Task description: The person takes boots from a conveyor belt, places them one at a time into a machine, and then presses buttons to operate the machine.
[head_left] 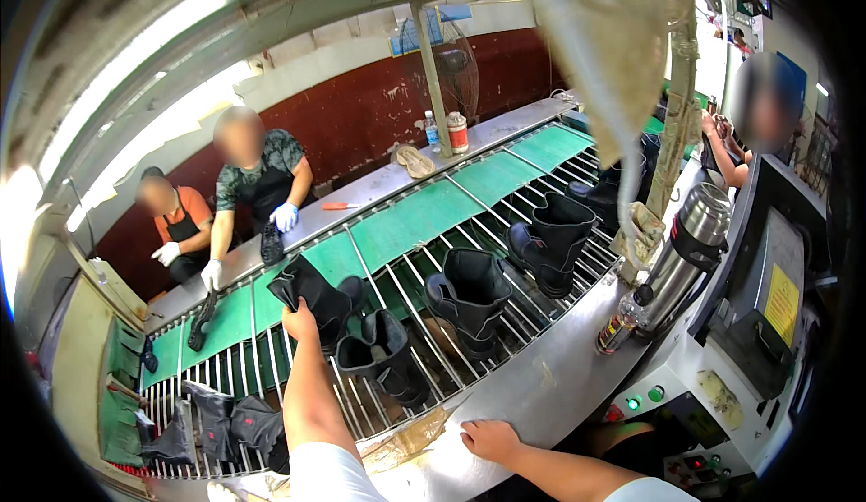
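A person's left hand (299,322), at eight o'clock in the view, clasps a tall, black, leather-look boot (316,299) by the top of its shaft, the boot leaning over a rack of silver metal bars (431,350); whether it touches the bars cannot be told. The right hand (492,440), between five and six o'clock, rests with loosely curled fingers on a shiny silver metal worktop (550,367). Three more black boots stand open-topped on the bars: one at seven o'clock (383,358), just beside the held boot, one at five (469,299) and one at three (552,245). Behind them runs a flat green belt (397,230). Toward ten o'clock, a co-worker in a camouflage shirt and black apron (271,170) reaches a white-gloved hand (212,275) toward a long, dark piece (201,323) on the belt. A silver steel flask with a black band (672,272) stands at three o'clock, beside a clear plastic bottle of dark contents (622,322).
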{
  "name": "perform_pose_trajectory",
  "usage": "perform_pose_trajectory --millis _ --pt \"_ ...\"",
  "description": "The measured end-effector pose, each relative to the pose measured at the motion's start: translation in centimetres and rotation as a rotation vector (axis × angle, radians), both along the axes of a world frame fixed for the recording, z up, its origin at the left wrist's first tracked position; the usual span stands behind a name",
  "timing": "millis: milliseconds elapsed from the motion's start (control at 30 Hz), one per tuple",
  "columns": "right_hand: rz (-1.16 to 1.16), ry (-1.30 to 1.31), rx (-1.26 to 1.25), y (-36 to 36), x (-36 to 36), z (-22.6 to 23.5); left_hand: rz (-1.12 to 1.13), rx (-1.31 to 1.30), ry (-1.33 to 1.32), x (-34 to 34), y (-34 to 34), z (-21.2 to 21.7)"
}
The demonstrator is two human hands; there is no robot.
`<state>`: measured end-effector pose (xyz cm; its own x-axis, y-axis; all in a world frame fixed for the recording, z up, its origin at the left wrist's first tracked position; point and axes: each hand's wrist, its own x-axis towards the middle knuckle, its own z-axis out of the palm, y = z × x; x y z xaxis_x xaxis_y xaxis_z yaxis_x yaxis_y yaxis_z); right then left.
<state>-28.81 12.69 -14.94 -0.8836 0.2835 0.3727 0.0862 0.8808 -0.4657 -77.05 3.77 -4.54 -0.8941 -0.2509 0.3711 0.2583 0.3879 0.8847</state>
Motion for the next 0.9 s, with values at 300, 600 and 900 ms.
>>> perform_pose_trajectory --millis 300,600,900 --pt "0.017 -0.138 -0.203 0.8 1.4 -1.7 -0.237 -0.592 0.251 20.4 -11.9 19.3" --pt "0.241 0.103 -1.032 0.1 17.6 8.3 -0.613 -0.156 0.148 45.3 -18.5 21.4" --pt "0.159 0.294 -1.153 4.3 39.5 23.9 -1.237 0.206 -0.33 65.2 -5.8 9.1"
